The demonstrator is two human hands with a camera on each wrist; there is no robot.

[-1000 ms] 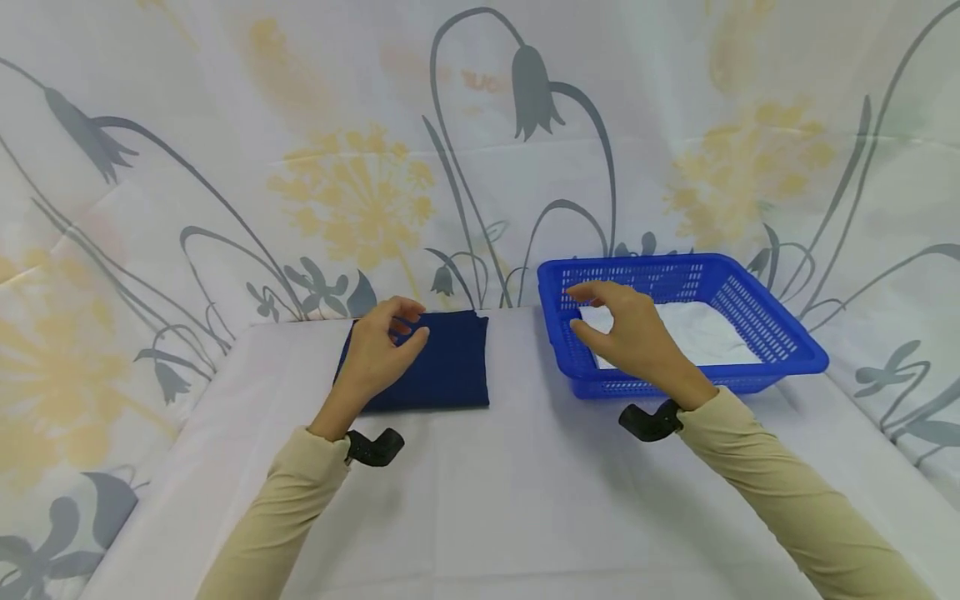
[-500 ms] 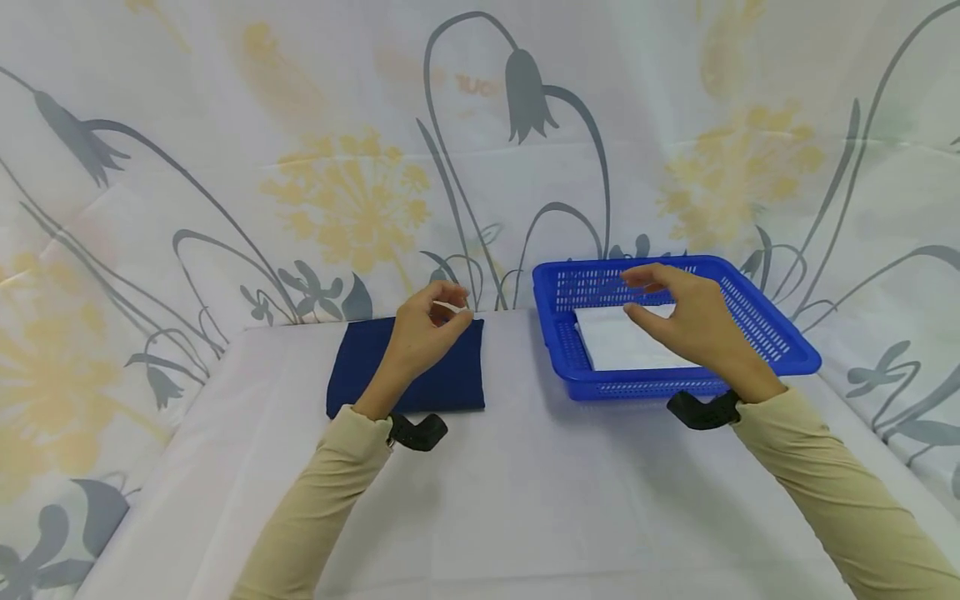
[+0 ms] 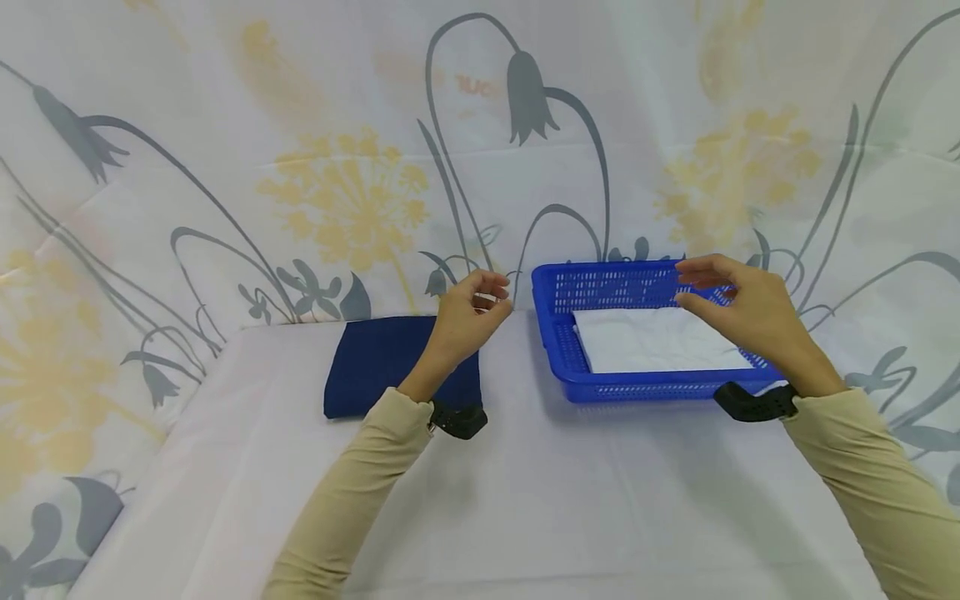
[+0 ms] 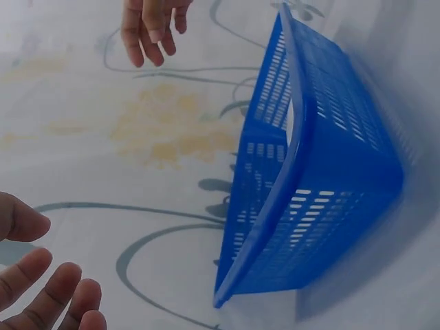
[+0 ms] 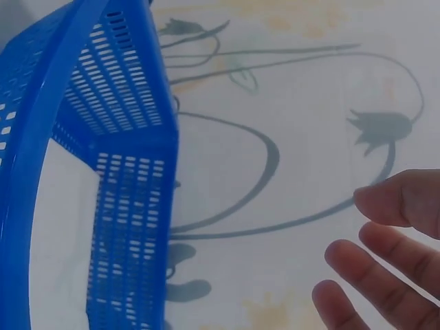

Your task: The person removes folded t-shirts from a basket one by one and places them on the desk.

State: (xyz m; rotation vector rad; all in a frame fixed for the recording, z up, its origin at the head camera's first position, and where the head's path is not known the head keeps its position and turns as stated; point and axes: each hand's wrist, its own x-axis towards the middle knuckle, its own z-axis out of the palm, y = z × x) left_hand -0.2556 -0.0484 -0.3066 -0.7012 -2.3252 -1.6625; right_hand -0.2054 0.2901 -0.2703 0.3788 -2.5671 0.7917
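Note:
My left hand (image 3: 463, 321) hovers in the air between a folded navy cloth (image 3: 378, 362) and a blue plastic basket (image 3: 547, 333), its fingers loosely bent and holding nothing. Over the right part of the basket floats my right hand (image 3: 753, 312), thumb and fingers spread apart with nothing between them. A folded white cloth (image 3: 652, 342) lies flat inside the basket. In the left wrist view the basket's perforated side (image 4: 330, 199) shows, with the fingers of the right hand (image 4: 152, 31) beyond. The right wrist view shows fingertips (image 5: 344, 254) away from the basket wall (image 5: 130, 227).
A white cloth covers the table (image 3: 525, 500). Behind it hangs a curtain (image 3: 352, 200) printed with grey and yellow flowers. Each wrist wears a black camera strap, such as the one on the left wrist (image 3: 459, 419).
Both hands have moved to the right, the left from over the navy cloth toward the basket, the right further across the basket. More of the white cloth shows. The cloths and basket stay put.

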